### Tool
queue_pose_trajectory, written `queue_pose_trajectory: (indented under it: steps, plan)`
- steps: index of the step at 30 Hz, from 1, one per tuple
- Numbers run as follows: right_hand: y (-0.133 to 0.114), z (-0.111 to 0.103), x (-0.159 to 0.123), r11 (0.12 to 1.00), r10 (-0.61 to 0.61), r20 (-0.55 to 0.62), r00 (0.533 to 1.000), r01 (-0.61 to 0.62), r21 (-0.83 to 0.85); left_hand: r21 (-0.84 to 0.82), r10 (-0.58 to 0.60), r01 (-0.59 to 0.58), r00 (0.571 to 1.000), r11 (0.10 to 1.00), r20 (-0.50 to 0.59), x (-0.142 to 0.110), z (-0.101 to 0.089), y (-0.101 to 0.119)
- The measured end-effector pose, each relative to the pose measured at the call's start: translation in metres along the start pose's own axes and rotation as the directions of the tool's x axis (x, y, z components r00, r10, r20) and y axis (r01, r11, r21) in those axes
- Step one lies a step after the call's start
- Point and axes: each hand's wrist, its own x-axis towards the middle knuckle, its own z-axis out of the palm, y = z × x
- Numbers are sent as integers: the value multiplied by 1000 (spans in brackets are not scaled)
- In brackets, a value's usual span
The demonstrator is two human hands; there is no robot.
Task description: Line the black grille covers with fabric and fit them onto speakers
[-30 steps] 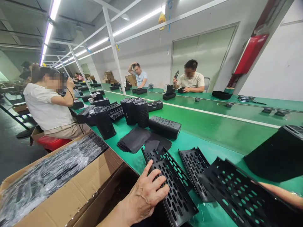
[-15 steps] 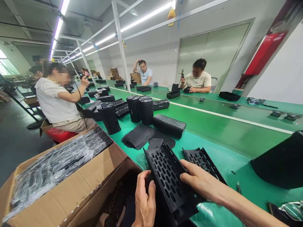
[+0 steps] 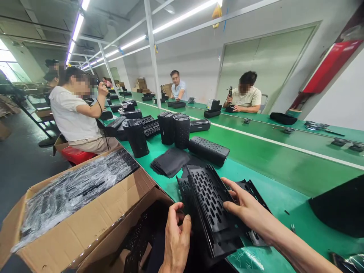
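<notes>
Head view, right grip: A worker's right hand (image 3: 246, 208) grasps a perforated black panel (image 3: 209, 197) by its right edge, thumb on the slotted face, fingers behind.
Left grip: The left hand (image 3: 178, 237) is released, fingers loosely curled, just beside the panel's left edge; whether it touches cannot be told.
Panel: Tilted between the two grips, over the near edge of the green counter (image 3: 295, 180). A second panel (image 3: 184, 185) shows beneath it, and a third panel (image 3: 253, 187) lies behind the right grip.
Beyond the grips: A stack of black sheets (image 3: 170, 162), a black housing (image 3: 209, 151) on its side and two upright housings (image 3: 182, 131).
Left of the left grip: An open carton (image 3: 150, 216) with perforated pieces inside; past it, a carton (image 3: 93, 220) of plastic-wrapped parts.
Right of the right grip: A large dark object (image 3: 341, 208), cut by the frame.
Across the counter from the grips: Two seated co-workers, one in pale blue (image 3: 178, 91), one in cream (image 3: 247, 99).
</notes>
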Motion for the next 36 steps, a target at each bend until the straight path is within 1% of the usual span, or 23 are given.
queue_pose_trajectory:
  steps: [3, 5, 6, 9, 12, 14, 15, 17, 18, 19, 20, 21, 23, 24, 25, 26, 27, 28, 30, 31, 33, 35, 36]
  plan:
    - [-8, 17, 16, 994, -58, 48, 997, 53, 98, -172, -136, 143, 989, 975, 51, 0, -4, 16]
    - [-6, 31, 27, 996, -60, 27, 998, 58, 68, -282, -199, 216, 976, 935, 88, 2, -6, 27]
    - [-3, 37, 33, 998, -49, -1, 999, 49, 45, -302, -208, 229, 973, 925, 100, 3, -7, 31]
    - [10, 47, 42, 1000, -21, -57, 998, 21, 7, -213, -180, 193, 980, 958, 82, 13, -8, 36]
    - [17, 49, 41, 997, -26, 13, 1000, 25, 71, -102, -158, 169, 982, 980, 104, 21, -7, 38]
    - [16, 49, 35, 989, -35, 62, 997, 26, 143, -73, -144, 155, 979, 985, 144, 23, -7, 42]
    - [15, 48, 31, 985, -40, 59, 997, 29, 172, -63, -122, 133, 981, 989, 153, 23, -7, 45]
    - [9, 44, 22, 975, -69, 8, 998, 65, 213, -42, -19, 26, 987, 999, 158, 21, -10, 54]
    - [6, 41, 18, 967, -103, -30, 994, 108, 229, -27, 67, -63, 983, 998, 168, 22, -11, 59]
    - [4, 37, 14, 956, -151, -68, 986, 163, 243, -8, 169, -171, 967, 985, 188, 23, -12, 63]
    - [2, 32, 10, 942, -206, -102, 973, 226, 250, 12, 284, -293, 936, 956, 209, 25, -12, 66]
    - [1, 27, 8, 924, -261, -133, 956, 287, 251, 37, 395, -415, 888, 909, 236, 28, -10, 68]
    - [3, 20, 5, 893, -344, -191, 920, 383, 235, 88, 583, -625, 764, 776, 277, 37, -5, 65]
    - [6, 18, 4, 883, -368, -214, 905, 413, 225, 113, 645, -695, 706, 710, 293, 41, 0, 60]
    - [11, 17, 4, 874, -386, -230, 893, 434, 220, 131, 682, -739, 663, 660, 309, 44, 4, 55]
    - [16, 17, 4, 864, -401, -237, 885, 451, 222, 139, 702, -764, 636, 630, 321, 47, 9, 49]
    - [20, 18, 4, 855, -414, -234, 880, 464, 232, 141, 708, -772, 627, 620, 324, 49, 14, 43]
    - [25, 18, 4, 847, -425, -226, 877, 473, 244, 140, 708, -768, 633, 625, 314, 50, 19, 39]
    - [30, 20, 2, 834, -440, -213, 873, 485, 263, 104, 684, -726, 678, 680, 270, 52, 27, 35]
    - [30, 20, 2, 832, -441, -213, 872, 486, 266, 48, 659, -688, 710, 724, 248, 53, 30, 35]
    - [30, 19, 3, 832, -433, -206, 877, 477, 284, -123, 586, -575, 769, 809, 255, 57, 36, 37]
    - [29, 20, 6, 823, -430, -184, 884, 468, 321, -270, 536, -471, 796, 840, 282, 63, 39, 38]
    - [28, 22, 8, 817, -432, -176, 884, 467, 338, -302, 531, -451, 800, 840, 281, 66, 40, 37]
